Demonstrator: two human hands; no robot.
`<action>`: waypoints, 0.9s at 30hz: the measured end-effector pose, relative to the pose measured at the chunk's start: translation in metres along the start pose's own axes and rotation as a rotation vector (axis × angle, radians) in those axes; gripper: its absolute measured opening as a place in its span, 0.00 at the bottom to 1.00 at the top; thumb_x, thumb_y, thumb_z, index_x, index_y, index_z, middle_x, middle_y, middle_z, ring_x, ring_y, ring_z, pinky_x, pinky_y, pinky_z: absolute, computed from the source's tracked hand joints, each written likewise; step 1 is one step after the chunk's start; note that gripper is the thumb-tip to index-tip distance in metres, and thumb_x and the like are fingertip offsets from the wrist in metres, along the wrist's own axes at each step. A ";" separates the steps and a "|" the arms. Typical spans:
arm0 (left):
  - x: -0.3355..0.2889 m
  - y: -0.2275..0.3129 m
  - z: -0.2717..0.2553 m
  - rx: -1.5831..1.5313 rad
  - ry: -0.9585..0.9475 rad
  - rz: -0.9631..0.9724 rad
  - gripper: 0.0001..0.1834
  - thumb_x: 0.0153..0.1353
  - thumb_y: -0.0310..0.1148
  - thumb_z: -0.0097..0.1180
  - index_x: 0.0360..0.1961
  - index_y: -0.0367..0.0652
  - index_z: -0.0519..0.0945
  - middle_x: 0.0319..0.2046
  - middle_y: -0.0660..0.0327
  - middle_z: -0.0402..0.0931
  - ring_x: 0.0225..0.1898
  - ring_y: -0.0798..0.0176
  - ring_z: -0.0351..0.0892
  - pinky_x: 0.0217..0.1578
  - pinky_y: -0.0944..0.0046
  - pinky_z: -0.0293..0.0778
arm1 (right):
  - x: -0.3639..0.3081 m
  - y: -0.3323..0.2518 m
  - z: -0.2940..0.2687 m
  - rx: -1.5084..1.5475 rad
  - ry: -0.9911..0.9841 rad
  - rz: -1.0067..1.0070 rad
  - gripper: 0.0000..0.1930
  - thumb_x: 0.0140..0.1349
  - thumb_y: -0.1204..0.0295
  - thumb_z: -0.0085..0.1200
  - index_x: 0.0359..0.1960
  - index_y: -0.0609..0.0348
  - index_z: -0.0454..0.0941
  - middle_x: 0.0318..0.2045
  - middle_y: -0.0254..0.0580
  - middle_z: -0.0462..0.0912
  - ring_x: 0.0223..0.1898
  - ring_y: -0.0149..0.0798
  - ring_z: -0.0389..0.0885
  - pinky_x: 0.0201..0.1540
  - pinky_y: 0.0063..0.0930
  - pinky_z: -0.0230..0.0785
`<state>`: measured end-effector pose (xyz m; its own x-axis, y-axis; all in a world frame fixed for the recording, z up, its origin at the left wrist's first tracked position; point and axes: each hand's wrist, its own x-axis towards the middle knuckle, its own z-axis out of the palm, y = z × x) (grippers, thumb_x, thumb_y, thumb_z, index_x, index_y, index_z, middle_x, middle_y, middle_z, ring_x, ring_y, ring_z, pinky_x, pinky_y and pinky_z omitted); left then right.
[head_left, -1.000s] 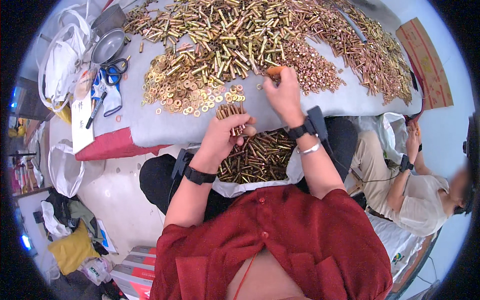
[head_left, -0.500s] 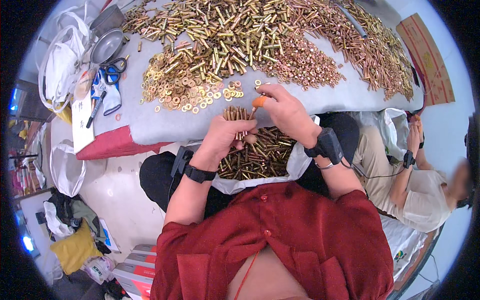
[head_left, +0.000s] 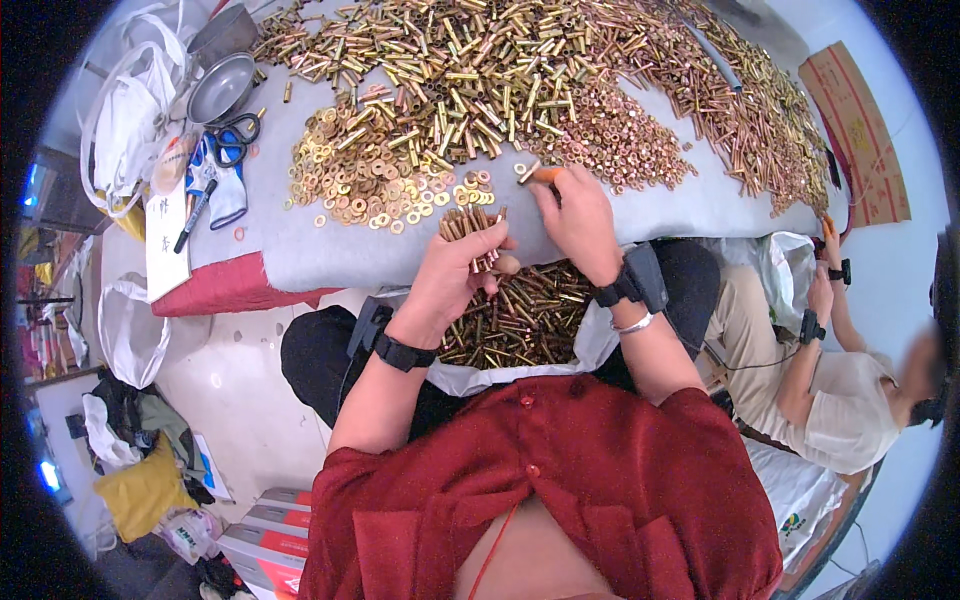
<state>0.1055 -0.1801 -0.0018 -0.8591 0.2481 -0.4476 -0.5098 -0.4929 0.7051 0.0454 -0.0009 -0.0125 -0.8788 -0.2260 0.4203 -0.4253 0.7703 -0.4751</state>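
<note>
My left hand point(head_left: 452, 268) is wrapped round a bundle of slim brass-coloured bolts point(head_left: 466, 224), their ends pointing up. Just past the table's near edge, my right hand point(head_left: 582, 215) pinches a short metal tube point(head_left: 529, 173); an orange cover sits on one finger. A loose washer point(head_left: 519, 169) lies beside the tube's tip. Gold washers point(head_left: 365, 185) form a heap to the left, and copper-coloured nuts point(head_left: 625, 140) another to the right. Below my hands, a white bag point(head_left: 592, 348) in my lap holds many thin brass-coloured bolts point(head_left: 515, 325).
Metal sleeves point(head_left: 450, 60) and long bolts point(head_left: 760, 130) cover the back of the grey-covered table point(head_left: 400, 255). Scissors point(head_left: 235, 138), a marker point(head_left: 194, 217), a glove point(head_left: 228, 195) and a metal bowl point(head_left: 222, 88) lie at left. Another person point(head_left: 845, 400) sits at right, hand at the table.
My right hand has moved away from the bundle, up and right onto the table, where it now pinches a tube. The left hand keeps its bundle. The other person's hand has reached up to the table.
</note>
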 end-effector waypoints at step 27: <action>0.001 0.007 -0.004 -0.009 -0.005 0.069 0.16 0.58 0.33 0.57 0.45 0.38 0.73 0.34 0.51 0.80 0.28 0.61 0.82 0.13 0.71 0.73 | 0.033 -0.003 0.021 -0.076 -0.013 0.052 0.07 0.51 0.71 0.58 0.29 0.60 0.78 0.28 0.49 0.73 0.35 0.52 0.73 0.38 0.40 0.66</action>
<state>0.1013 -0.1865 0.0011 -0.8922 0.2177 -0.3956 -0.4493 -0.5160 0.7293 0.0135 -0.0232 -0.0130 -0.9024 -0.1916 0.3860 -0.3615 0.8242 -0.4360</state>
